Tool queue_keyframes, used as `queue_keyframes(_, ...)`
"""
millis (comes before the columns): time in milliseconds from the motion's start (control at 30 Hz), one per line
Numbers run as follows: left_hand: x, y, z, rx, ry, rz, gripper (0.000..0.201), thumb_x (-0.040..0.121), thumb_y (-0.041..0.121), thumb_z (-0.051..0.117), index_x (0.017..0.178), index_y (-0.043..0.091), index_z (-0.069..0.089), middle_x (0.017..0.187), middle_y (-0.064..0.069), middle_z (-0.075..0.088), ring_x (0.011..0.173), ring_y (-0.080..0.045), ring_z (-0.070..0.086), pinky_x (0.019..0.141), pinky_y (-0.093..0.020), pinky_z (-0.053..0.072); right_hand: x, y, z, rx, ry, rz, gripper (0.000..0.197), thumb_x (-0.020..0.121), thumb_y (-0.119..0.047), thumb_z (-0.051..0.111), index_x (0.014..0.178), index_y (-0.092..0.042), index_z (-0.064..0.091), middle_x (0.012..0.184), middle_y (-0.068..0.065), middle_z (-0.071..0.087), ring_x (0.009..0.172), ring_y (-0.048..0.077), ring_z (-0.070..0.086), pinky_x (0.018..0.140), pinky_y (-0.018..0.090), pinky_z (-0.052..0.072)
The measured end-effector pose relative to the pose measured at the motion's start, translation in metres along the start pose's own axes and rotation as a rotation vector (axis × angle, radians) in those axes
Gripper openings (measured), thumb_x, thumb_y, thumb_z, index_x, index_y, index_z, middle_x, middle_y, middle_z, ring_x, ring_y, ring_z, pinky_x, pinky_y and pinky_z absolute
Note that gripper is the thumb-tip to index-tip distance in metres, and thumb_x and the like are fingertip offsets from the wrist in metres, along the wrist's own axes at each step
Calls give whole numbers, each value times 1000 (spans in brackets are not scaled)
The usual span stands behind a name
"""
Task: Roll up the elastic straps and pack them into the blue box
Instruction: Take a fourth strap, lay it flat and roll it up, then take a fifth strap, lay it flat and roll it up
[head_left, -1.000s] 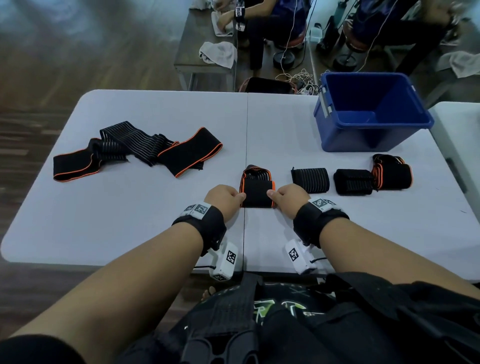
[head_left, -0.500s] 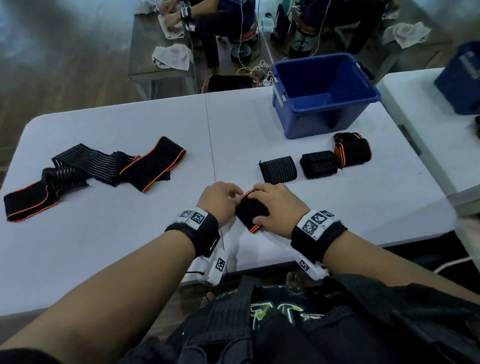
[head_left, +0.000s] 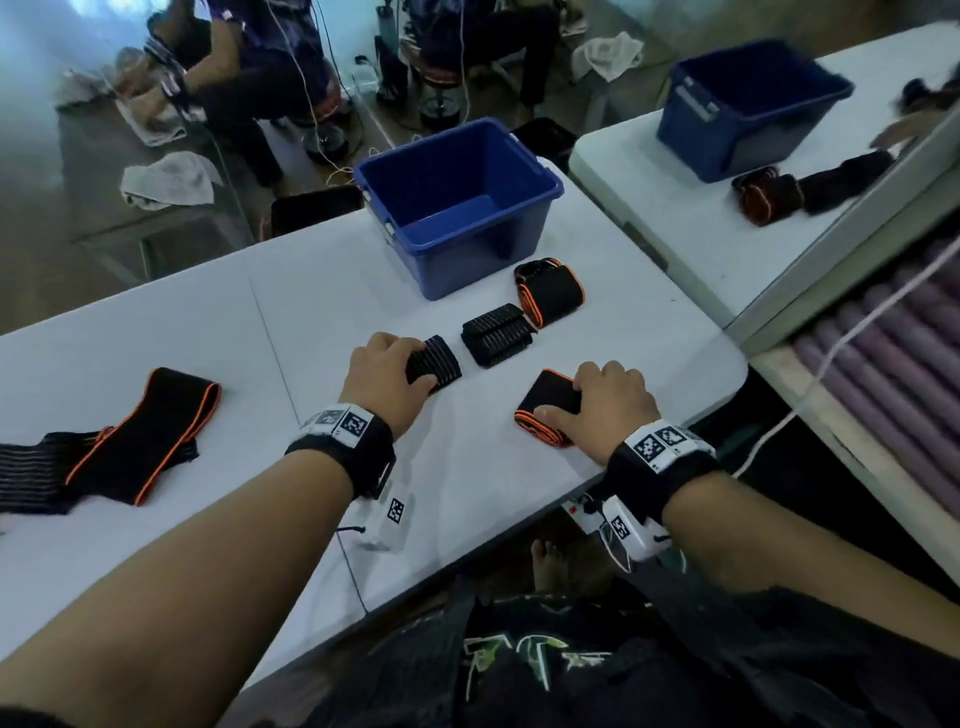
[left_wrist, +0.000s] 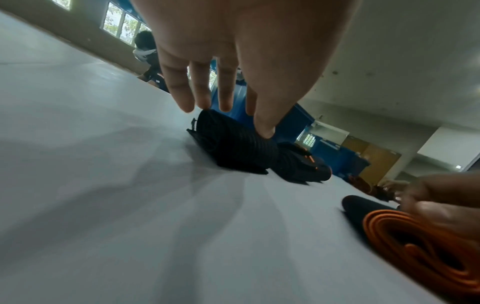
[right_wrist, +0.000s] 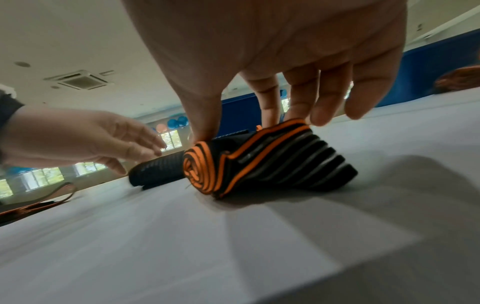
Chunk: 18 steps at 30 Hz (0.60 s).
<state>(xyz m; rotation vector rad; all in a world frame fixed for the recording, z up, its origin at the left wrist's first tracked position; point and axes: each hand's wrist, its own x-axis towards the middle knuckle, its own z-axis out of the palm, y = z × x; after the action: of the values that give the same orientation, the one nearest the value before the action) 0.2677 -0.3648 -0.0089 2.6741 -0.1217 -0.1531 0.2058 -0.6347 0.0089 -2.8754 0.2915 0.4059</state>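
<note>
White table (head_left: 322, 291) at frame centre: right hand (head_left: 613, 410) pinches the orange-edged roll (head_left: 545, 410), left hand (head_left: 384, 384) closes loosely over the striped roll (head_left: 441, 358), so packing starts; next, lift both into the blue box (head_left: 519, 239) above.

The head camera looks steeply down and forward over the white desk (head_left: 156, 332). Each wrist camera sits low and close above the desktop, looking along its fingers. All three views share the ribbed black roll (head_left: 439, 361) (left_wrist: 233, 144) (right_wrist: 155, 170).
</note>
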Motion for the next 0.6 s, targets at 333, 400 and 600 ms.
queue_keyframes(333,13,-1,6,83,-42,-33,49,87,34,71,134,24,61,130,-6,57,117,-34,50,107,-44,41,32,47,-9,236,70,-10,53,82,-56,68,118,-19,56,116,8,50,105,30,52,89,42,51)
queue_keyframes(400,13,-1,6,81,-41,-53,52,85,33,73,133,23,59,128,-7,58,117,-35,50,106,-44,42,45,53,-14,245,103,42,54,82,-57,69,117,-18,55,116,10,50,104,31,53,88,42,51)
queue_keyframes(600,13,4,7,88,-39,-101,48,83,31,74,128,24,59,124,-5,58,115,-33,52,102,-44,43,81,54,-22,232,107,110,60,81,-58,67,119,-16,49,119,12,49,106,33,53,85,43,52)
